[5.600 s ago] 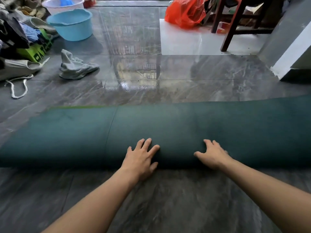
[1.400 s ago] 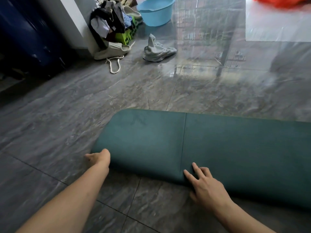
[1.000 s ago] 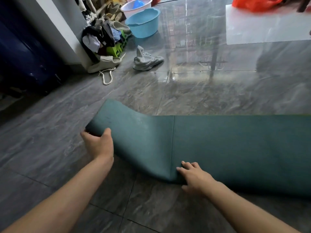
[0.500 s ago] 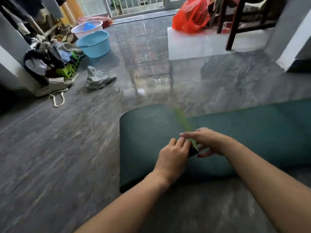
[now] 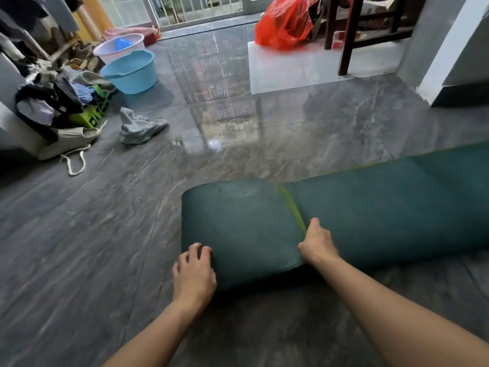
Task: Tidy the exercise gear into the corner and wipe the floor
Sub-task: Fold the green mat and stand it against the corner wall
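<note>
Teal foam exercise mat (image 5: 370, 207) lies on the grey marble-pattern tile floor (image 5: 92, 247), its left end folded over onto itself directly ahead of my hands. The fold's free edge shows a lime-green underside (image 5: 292, 205). My left hand (image 5: 194, 274) rests with curled fingers against the near-left corner of the folded flap, touching it; I cannot tell whether the fingers grip the edge. My right hand (image 5: 317, 243) is closed on the flap's green edge, thumb on top. The remaining mat runs off to the right. Far left, a lime-green box (image 5: 92, 115) in the clothes pile carries dark lettering, possibly "PAT", though it is partly covered. A crumpled grey cloth (image 5: 140, 127) lies on the floor just beside that pile, well apart from the mat.
</note>
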`<state>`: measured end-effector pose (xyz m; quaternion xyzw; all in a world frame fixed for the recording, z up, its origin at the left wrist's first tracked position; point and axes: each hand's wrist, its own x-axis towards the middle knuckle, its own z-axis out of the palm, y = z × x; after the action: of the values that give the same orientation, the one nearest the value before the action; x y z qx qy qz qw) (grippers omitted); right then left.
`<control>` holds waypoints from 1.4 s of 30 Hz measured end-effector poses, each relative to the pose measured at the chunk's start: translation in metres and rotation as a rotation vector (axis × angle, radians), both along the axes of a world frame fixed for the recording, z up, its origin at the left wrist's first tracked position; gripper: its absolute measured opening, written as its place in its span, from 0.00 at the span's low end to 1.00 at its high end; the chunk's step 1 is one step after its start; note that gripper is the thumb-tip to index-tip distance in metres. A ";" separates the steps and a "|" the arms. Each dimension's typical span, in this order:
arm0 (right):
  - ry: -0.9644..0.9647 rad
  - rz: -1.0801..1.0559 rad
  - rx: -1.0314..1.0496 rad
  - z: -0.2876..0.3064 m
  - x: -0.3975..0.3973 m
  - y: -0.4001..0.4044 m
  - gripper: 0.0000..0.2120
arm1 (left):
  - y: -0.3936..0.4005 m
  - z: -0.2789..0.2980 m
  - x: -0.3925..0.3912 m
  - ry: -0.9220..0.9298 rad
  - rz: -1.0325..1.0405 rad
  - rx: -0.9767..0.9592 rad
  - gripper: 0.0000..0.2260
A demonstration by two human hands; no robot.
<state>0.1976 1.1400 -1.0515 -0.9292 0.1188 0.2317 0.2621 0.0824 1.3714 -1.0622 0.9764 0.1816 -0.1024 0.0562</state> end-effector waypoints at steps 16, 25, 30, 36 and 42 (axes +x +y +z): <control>0.093 0.791 -0.357 0.000 -0.039 0.048 0.16 | 0.027 -0.036 0.008 -0.183 0.872 -0.501 0.24; 0.160 0.787 -0.340 -0.001 -0.047 0.040 0.33 | 0.068 -0.027 0.032 -0.034 1.000 -0.937 0.24; 0.190 0.690 -0.257 0.007 -0.049 0.037 0.23 | 0.075 -0.008 0.026 -0.101 1.044 -1.031 0.23; 0.097 0.386 -0.165 0.026 -0.028 0.036 0.21 | 0.075 0.039 0.020 -0.018 0.892 -1.327 0.13; -0.018 0.350 -0.072 0.043 -0.026 0.044 0.32 | 0.085 0.097 0.031 -0.026 0.716 -1.191 0.11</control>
<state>0.1719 1.1840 -1.0081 -0.9465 -0.0387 0.2612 0.1855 0.1133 1.4567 -0.9654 0.6605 0.4047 -0.1482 0.6148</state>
